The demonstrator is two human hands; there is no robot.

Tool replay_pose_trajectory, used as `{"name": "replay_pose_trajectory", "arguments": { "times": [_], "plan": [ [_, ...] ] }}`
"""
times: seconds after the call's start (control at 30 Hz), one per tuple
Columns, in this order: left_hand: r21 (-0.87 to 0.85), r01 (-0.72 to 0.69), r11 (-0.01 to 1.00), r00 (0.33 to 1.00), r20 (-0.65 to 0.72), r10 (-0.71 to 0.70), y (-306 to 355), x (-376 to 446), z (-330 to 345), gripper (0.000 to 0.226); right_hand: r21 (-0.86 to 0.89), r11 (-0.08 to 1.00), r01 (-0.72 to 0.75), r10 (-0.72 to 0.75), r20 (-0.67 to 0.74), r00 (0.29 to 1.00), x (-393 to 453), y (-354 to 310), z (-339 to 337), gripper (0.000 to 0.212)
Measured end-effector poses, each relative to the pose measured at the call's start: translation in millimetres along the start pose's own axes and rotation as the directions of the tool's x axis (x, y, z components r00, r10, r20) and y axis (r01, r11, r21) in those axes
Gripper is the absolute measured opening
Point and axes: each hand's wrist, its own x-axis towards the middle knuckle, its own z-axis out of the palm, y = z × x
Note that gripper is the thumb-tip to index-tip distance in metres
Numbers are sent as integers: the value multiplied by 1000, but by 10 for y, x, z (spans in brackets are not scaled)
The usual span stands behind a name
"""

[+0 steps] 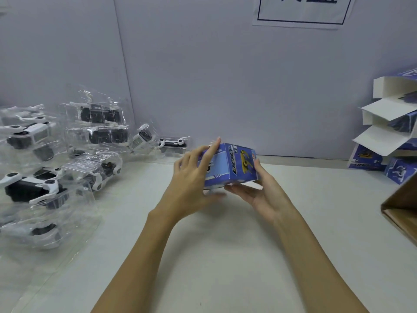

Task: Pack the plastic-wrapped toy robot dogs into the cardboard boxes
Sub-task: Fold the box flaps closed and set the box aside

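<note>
The blue box (230, 168) held between the left hand (191, 177) and the right hand (261, 193) is thin printed cardboard with a slight sheen on its coloured faces. Left of that box, the toy robot dogs (36, 188) are hard black and white plastic, smooth and glossy, each sealed in clear crinkled plastic wrap (74, 204) that catches the light (the folds glint white). Right of the box, the stacked boxes (383, 134) show matt white, unprinted card on their open flaps. Nearer than those, a brown carton (401, 213) is plain, dull corrugated cardboard. Beneath the box, the table (225, 256) is a smooth, matt off-white surface. Behind it, the wall (225, 75) looks flat, smooth and matt, with a paper sign (302, 12) stuck on.
</note>
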Motion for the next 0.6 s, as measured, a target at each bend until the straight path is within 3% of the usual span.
{"name": "replay_pose_trajectory", "arguments": {
  "times": [0.07,0.13,0.2,0.27,0.33,0.43,0.5,0.53,0.6],
  "plan": [
    [-162,-10,987,995,-101,-6,-75,7,-35,105,-276,961,28,-38,-31,999,5,-11,26,56],
    [-224,-8,974,990,-136,-23,-108,10,-85,101,-445,873,198,-212,19,977,-4,-21,32,59],
    [-169,-6,986,991,-130,-17,-113,6,-102,96,-520,717,464,-380,267,886,-35,-47,5,69],
    [-136,-27,990,993,-116,11,-117,-1,-121,91,-511,656,555,-301,497,814,-52,-48,-25,83],
    [-147,-41,988,994,-106,26,-140,-3,-146,87,-544,586,600,-275,563,779,-20,-27,-64,88],
    [-41,7,999,978,-208,-15,-174,12,-99,73,-617,533,579,-453,370,811,35,-14,-125,66],
    [-39,226,973,942,-245,-228,-172,19,-11,80,-610,621,491,-468,213,857,76,-13,-163,56],
    [-112,336,935,910,-217,-353,-166,10,24,89,-584,679,446,-443,159,883,95,-10,-176,56],
    [-433,437,788,848,-92,-521,-174,-15,59,96,-537,763,360,-393,57,918,129,12,-170,49]
  ]
}}
